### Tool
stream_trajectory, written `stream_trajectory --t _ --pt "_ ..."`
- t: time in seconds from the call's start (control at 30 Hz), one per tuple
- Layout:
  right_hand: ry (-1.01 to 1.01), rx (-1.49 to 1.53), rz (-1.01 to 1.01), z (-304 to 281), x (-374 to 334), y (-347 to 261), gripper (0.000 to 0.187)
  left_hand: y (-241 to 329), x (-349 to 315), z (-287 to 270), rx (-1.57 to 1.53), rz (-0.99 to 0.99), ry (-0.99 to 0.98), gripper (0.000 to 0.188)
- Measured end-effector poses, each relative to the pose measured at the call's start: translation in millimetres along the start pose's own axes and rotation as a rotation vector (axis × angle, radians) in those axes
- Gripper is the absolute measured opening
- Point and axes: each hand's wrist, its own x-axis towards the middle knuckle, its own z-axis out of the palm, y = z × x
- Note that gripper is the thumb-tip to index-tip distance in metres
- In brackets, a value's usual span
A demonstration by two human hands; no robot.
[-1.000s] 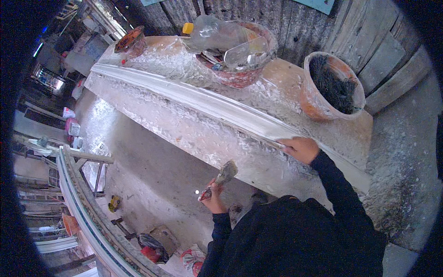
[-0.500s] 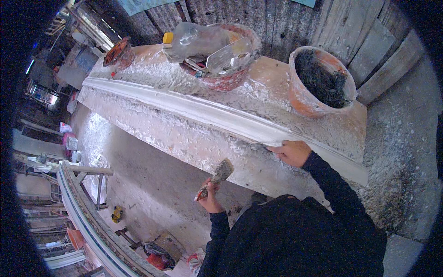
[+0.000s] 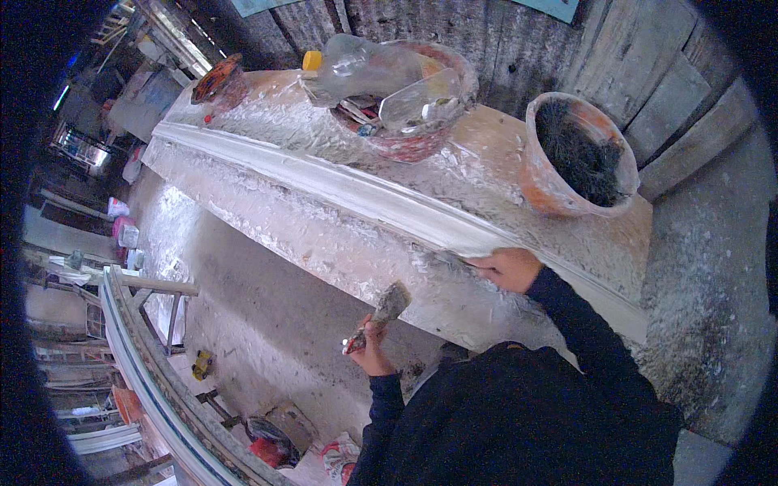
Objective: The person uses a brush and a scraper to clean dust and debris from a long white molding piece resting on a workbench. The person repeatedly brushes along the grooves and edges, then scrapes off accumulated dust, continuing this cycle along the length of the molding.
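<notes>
My left hand [image 3: 372, 344] is wrapped round the handle of a wide, plaster-caked brush [image 3: 392, 302], held bristles up in front of the bench's near edge. A long white plaster moulding [image 3: 340, 188] with stepped ridges runs lengthwise along the bench. My right hand [image 3: 510, 269] is closed at the moulding's near side, towards its right end. Its fingers point left along the lower edge. A thin dark edge shows by the fingertips, but what they grip is too hidden to name.
On the plaster-smeared bench [image 3: 324, 243] stand a red basin [image 3: 409, 147] with a clear plastic jug [image 3: 369, 71], an orange bucket [image 3: 539, 182] of dark fibres and a small crusted bowl [image 3: 219, 81]. Corrugated sheeting backs it. A curved moulding [image 3: 134, 348] lies at lower left.
The view has shifted a little, so the bench and containers sit slightly further right. My right hand appears slightly further left along the moulding. My left hand still holds the brush up.
</notes>
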Motion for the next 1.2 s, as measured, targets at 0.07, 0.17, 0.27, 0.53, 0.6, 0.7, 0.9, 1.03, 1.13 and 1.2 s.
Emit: stream_trajectory --t 0.07,0.17,0.27,0.53,0.6,0.7,0.9,1.03,1.13,1.2 --pt "0.016 0.056 0.035 -2 25 -16 0.032 3 0 3 0.026 -0.005 0.007 0.036" --pt "0.007 0.13 0.012 -1 30 -11 0.032 6 2 1 0.084 0.049 -0.026 0.037" --pt "-0.116 0.117 0.029 -9 4 10 0.033 5 4 -2 0.07 0.069 0.0 0.037" --pt "0.026 0.006 0.026 6 34 -18 0.031 -4 8 -4 0.034 0.013 0.013 0.036" --pt "0.06 0.026 0.009 6 62 -29 0.03 -5 11 -2 0.06 0.037 0.003 0.036" --pt "0.077 0.084 0.006 9 79 -28 0.031 6 8 11 0.091 0.047 -0.02 0.035" --pt "-0.021 0.141 -0.058 1 31 5 0.033 -2 10 -1 0.043 0.051 -0.008 0.034" --pt "-0.038 0.048 0.023 -6 35 -16 0.032 -3 13 -5 0.021 0.007 0.027 0.034" --pt "-0.006 0.113 0.034 4 78 -31 0.031 -3 15 -7 0.033 0.017 0.016 0.034" --pt "0.1 0.087 -0.028 18 108 -37 0.031 1 15 -5 0.043 0.031 0.01 0.035"
